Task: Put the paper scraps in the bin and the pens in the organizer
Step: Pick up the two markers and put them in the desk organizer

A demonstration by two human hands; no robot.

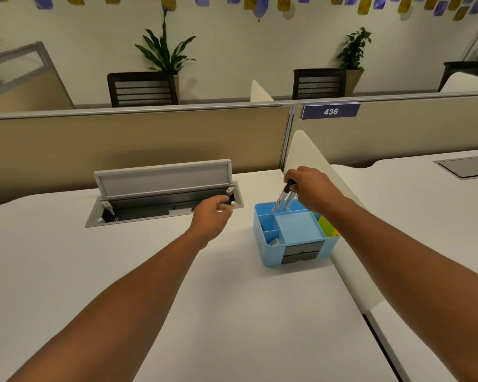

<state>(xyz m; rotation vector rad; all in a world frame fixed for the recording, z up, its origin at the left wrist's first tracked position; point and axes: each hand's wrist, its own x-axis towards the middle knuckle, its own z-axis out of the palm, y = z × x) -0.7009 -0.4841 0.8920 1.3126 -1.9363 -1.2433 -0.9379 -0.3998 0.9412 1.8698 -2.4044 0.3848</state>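
A light blue desk organizer [298,230] with several compartments stands on the white desk, right of centre. My right hand [312,188] hovers over its back edge, gripping a bundle of pens [283,198] that point down into the rear compartment. My left hand [211,216] rests curled at the front right corner of the open cable tray, pinching something small and dark that I cannot identify. No paper scraps or bin are in view.
A grey cable tray [163,199] with its lid raised is sunk into the desk behind my left hand. A white divider [307,155] rises behind the organizer. A tan partition [135,144] closes the back of the desk. Another desk [425,194] lies to the right.
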